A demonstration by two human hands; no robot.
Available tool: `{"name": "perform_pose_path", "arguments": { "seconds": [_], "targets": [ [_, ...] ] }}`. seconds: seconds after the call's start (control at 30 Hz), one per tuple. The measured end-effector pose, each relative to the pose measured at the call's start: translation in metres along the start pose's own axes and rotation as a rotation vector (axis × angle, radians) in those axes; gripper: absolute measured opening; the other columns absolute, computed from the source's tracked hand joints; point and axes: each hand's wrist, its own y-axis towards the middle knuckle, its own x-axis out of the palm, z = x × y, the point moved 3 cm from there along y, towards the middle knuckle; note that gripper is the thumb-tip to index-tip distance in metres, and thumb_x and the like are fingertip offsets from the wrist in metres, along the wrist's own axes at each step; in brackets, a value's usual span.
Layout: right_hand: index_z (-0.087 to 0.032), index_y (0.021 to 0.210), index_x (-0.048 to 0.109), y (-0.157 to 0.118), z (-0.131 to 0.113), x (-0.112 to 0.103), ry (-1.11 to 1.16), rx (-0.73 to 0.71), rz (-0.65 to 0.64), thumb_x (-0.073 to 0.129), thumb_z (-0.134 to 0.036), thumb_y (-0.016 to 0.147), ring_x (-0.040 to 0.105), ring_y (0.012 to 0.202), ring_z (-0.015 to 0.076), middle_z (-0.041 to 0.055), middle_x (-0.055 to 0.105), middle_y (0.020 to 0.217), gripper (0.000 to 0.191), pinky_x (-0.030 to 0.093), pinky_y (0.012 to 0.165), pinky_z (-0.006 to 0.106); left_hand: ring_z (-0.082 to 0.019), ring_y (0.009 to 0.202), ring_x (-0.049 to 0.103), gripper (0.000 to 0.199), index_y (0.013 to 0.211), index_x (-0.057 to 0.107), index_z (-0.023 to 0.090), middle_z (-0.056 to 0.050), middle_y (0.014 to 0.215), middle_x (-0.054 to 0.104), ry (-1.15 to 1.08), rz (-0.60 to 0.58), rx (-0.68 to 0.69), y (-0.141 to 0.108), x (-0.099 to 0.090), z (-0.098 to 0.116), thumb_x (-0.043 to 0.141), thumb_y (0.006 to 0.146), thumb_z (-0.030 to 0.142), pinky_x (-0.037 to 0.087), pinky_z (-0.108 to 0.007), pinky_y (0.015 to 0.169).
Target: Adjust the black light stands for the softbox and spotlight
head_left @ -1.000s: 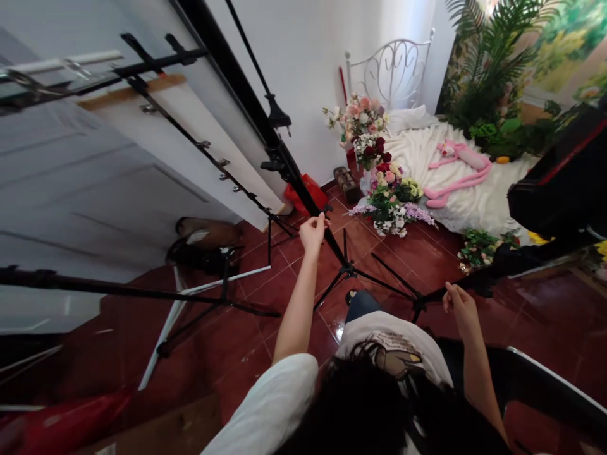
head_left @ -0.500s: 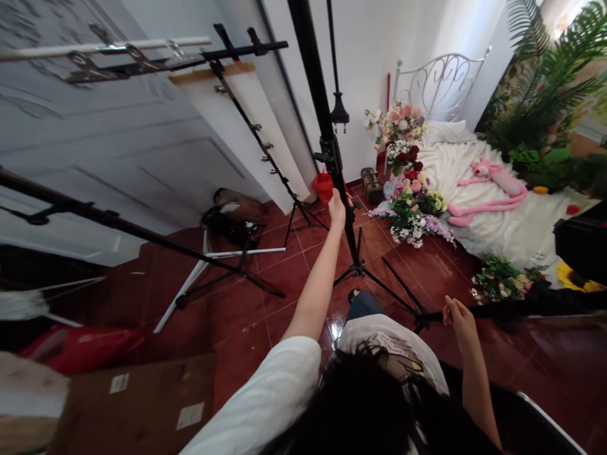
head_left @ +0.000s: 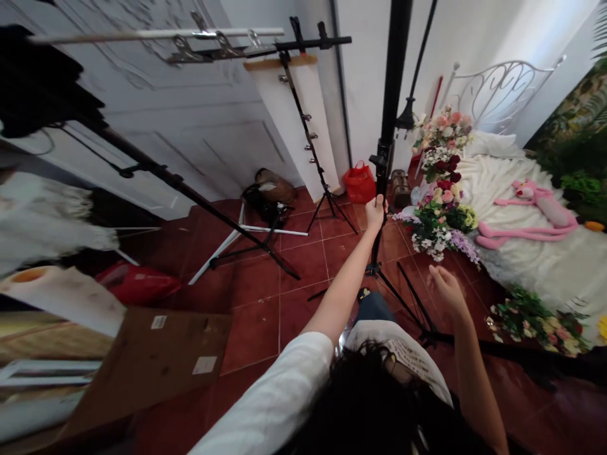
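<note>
Standing on spread legs point(head_left: 394, 292), 1 tripod stand point(head_left: 399, 69) is gripped by the left hand point(head_left: 374, 215); the right hand point(head_left: 447, 289) is loosely curled.

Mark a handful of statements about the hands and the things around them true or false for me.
1. The left hand grips a black pole. True.
2. The right hand holds a flower. False: nothing shows in its grasp.
3. A plug hangs beside that pole. True.
4. The pink toy lies on the floor. False: it lies on the white cloth.
5. The cardboard box shows two white labels. True.
</note>
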Motion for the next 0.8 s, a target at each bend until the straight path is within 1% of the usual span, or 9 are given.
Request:
{"name": "perform_pose_path", "arguments": {
  "seconds": [0.13, 0.23, 0.3, 0.37, 0.43, 0.53, 0.6, 0.7, 0.8],
  "targets": [
    [-0.022, 0.073, 0.062, 0.059, -0.025, 0.01, 0.118, -0.083, -0.003, 0.072, -0.069, 0.075, 0.057, 0.065, 0.0127, 0.0023, 0.067, 0.075, 0.047, 0.047, 0.053, 0.021, -0.011, 0.051, 0.049, 0.081, 0.05, 0.05, 0.019, -0.001, 0.048, 0.049, 0.016, -0.02, 0.033, 0.001, 0.0, -0.003, 0.027, 0.077, 0.092, 0.039, -0.026, 0.06],
    [-0.024, 0.086, 0.062, 0.115, -0.034, 0.027, 0.201, -0.105, 0.041, 0.071, -0.066, 0.076, 0.062, 0.076, 0.015, 0.0039, 0.071, 0.089, 0.044, 0.051, 0.054, 0.021, -0.011, 0.05, 0.049, 0.081, 0.05, 0.048, 0.019, -0.001, 0.048, 0.049, 0.01, -0.016, 0.038, 0.002, 0.001, -0.006, 0.026, 0.076, 0.093, 0.038, -0.026, 0.059],
    [-0.025, 0.097, 0.06, 0.153, -0.036, 0.045, 0.178, -0.099, 0.065, 0.069, -0.062, 0.078, 0.065, 0.083, 0.0163, 0.0043, 0.072, 0.096, 0.043, 0.053, 0.056, 0.022, -0.011, 0.05, 0.049, 0.08, 0.051, 0.049, 0.019, -0.001, 0.048, 0.049, 0.012, -0.018, 0.034, 0.002, 0.001, -0.006, 0.026, 0.078, 0.091, 0.038, -0.026, 0.059],
    [-0.025, 0.103, 0.059, 0.184, -0.038, 0.067, 0.124, -0.086, 0.081, 0.068, -0.06, 0.08, 0.066, 0.092, 0.0196, 0.0071, 0.071, 0.103, 0.043, 0.056, 0.06, 0.026, -0.011, 0.05, 0.049, 0.079, 0.051, 0.049, 0.019, 0.0, 0.048, 0.049, 0.013, -0.024, 0.032, 0.001, 0.001, -0.005, 0.028, 0.08, 0.089, 0.038, -0.025, 0.059],
    [-0.024, 0.107, 0.06, 0.206, -0.042, 0.091, 0.047, -0.133, 0.015, 0.063, -0.059, 0.084, 0.065, 0.102, 0.0229, 0.0098, 0.07, 0.11, 0.042, 0.058, 0.071, 0.032, -0.011, 0.05, 0.048, 0.078, 0.052, 0.05, 0.019, 0.0, 0.048, 0.049, 0.015, -0.016, 0.029, 0.001, 0.001, -0.002, 0.03, 0.081, 0.088, 0.038, -0.026, 0.059],
    [-0.022, 0.106, 0.063, 0.218, -0.049, 0.123, -0.057, -0.248, -0.128, 0.057, -0.056, 0.088, 0.065, 0.107, 0.0249, 0.0101, 0.071, 0.108, 0.039, 0.056, 0.09, 0.038, -0.012, 0.052, 0.048, 0.075, 0.053, 0.05, 0.018, 0.0, 0.048, 0.049, 0.042, 0.049, 0.0, 0.0, -0.001, 0.003, 0.036, 0.081, 0.086, 0.036, -0.026, 0.057],
    [-0.021, 0.103, 0.064, 0.218, -0.05, 0.135, -0.101, -0.309, -0.153, 0.056, -0.054, 0.089, 0.066, 0.104, 0.0253, 0.0099, 0.072, 0.104, 0.037, 0.053, 0.096, 0.039, -0.013, 0.053, 0.047, 0.072, 0.053, 0.051, 0.018, -0.001, 0.048, 0.049, 0.066, 0.107, -0.02, 0.0, -0.002, 0.005, 0.042, 0.081, 0.084, 0.033, -0.026, 0.056],
    [-0.02, 0.1, 0.065, 0.216, -0.048, 0.137, -0.167, -0.374, -0.098, 0.054, -0.052, 0.09, 0.066, 0.105, 0.0267, 0.0115, 0.072, 0.101, 0.035, 0.05, 0.1, 0.041, -0.013, 0.054, 0.048, 0.07, 0.053, 0.051, 0.018, -0.002, 0.049, 0.051, 0.084, 0.158, -0.005, -0.001, -0.002, 0.005, 0.045, 0.081, 0.082, 0.032, -0.027, 0.056],
    [-0.02, 0.098, 0.065, 0.212, -0.041, 0.129, -0.243, -0.405, -0.058, 0.056, -0.045, 0.09, 0.065, 0.106, 0.0276, 0.0129, 0.072, 0.104, 0.027, 0.047, 0.104, 0.044, -0.013, 0.053, 0.048, 0.072, 0.052, 0.05, 0.019, -0.002, 0.05, 0.052, 0.077, 0.145, 0.039, -0.002, 0.001, 0.002, 0.04, 0.083, 0.082, 0.034, -0.027, 0.057]
  ]
}}
